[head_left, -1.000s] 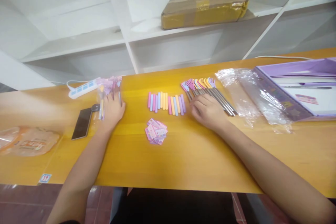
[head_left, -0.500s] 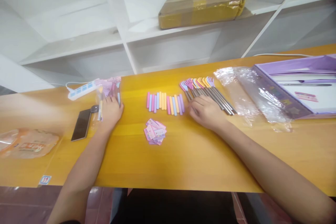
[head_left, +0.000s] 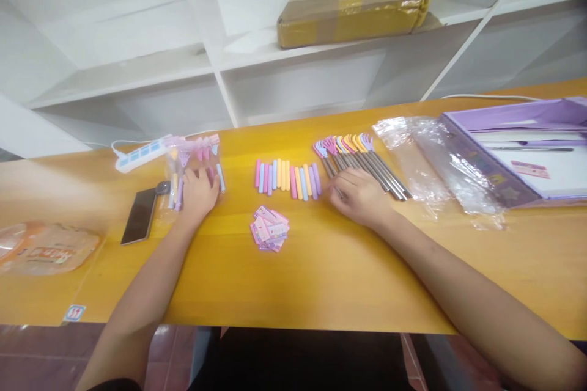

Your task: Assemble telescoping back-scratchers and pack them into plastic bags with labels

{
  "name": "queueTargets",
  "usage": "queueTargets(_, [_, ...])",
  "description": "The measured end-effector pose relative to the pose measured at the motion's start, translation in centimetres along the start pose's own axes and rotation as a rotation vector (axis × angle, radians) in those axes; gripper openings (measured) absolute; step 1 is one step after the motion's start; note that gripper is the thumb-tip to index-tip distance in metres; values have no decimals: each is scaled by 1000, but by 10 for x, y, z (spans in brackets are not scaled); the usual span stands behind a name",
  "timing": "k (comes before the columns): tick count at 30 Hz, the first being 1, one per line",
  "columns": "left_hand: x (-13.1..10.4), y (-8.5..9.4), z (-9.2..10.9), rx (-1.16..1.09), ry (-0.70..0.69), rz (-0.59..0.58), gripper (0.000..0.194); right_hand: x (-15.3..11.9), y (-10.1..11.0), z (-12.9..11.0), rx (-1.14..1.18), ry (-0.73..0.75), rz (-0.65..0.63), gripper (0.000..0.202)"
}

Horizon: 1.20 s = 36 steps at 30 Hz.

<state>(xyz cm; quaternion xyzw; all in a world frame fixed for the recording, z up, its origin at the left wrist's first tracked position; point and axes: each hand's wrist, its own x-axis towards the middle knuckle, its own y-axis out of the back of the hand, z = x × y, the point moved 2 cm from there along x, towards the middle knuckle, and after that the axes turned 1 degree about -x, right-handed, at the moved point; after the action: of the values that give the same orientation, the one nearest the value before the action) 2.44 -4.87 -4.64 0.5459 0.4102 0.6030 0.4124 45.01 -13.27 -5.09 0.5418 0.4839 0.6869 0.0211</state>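
Note:
My left hand (head_left: 197, 192) lies palm down, fingers spread, on clear bags (head_left: 177, 162) of packed back scratchers with pastel handles. My right hand (head_left: 360, 195) is curled over the near end of the leftmost back scratcher, its fingers closed round the metal rod. More back scratchers (head_left: 376, 165), with pink, blue, yellow and purple claw heads, lie side by side just beyond it. Between my hands sits a row of pastel handle sleeves (head_left: 283, 176). A loose pile of small pink printed cards (head_left: 270, 229) lies nearer to me.
At right are crumpled clear bags (head_left: 447, 156) and an open purple box (head_left: 495, 165) holding a rod and a card. To the left lie a phone (head_left: 139, 215), a power strip (head_left: 142, 156) and an orange plastic bag (head_left: 55, 250). A taped carton (head_left: 353, 15) sits on the shelf behind.
My left hand has shifted slightly right along with the packed back scratchers, and more of the bags shows around it. My right hand stays in place.

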Motion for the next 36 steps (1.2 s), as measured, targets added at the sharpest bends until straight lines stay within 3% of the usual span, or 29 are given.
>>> queueTargets(5, [13,-10,-16,-228,20,19,58,-2,-2,3,12,-51,-59,14])
queueTargets(9, [17,-13,-22,-478,174,-37,74,-3,-3,3,40,-61,-51,14])
queueTargets(12, [16,-13,-24,-531,233,-56,77,-4,-3,1,43,-59,-25,15])
queueTargets(17, [14,-10,-22,-559,254,-25,58,-4,-4,1,51,-55,-11,16])
queueTargets(21, [14,-4,-14,-575,249,0,61,-6,-4,5,63,-68,-25,16])
queueTargets(24, [7,9,-1,-675,193,0,65,-6,-4,4,154,-173,-44,14])
queueTargets(26, [-5,22,13,-835,112,-146,67,-6,-5,1,357,-324,-49,12])
queueTargets(30, [-53,45,54,-1085,-172,-922,69,-3,-9,-18,1055,-668,-76,47])
queueTargets(32, [-79,53,73,-1162,-371,-1191,63,-1,-8,-29,1251,-810,-99,54])
queueTargets(34, [-99,53,88,-1203,-458,-1338,54,1,-4,-41,1292,-901,-151,48])
queueTargets(36, [-114,48,99,-1309,-441,-1434,54,3,0,-51,1307,-924,-206,44])
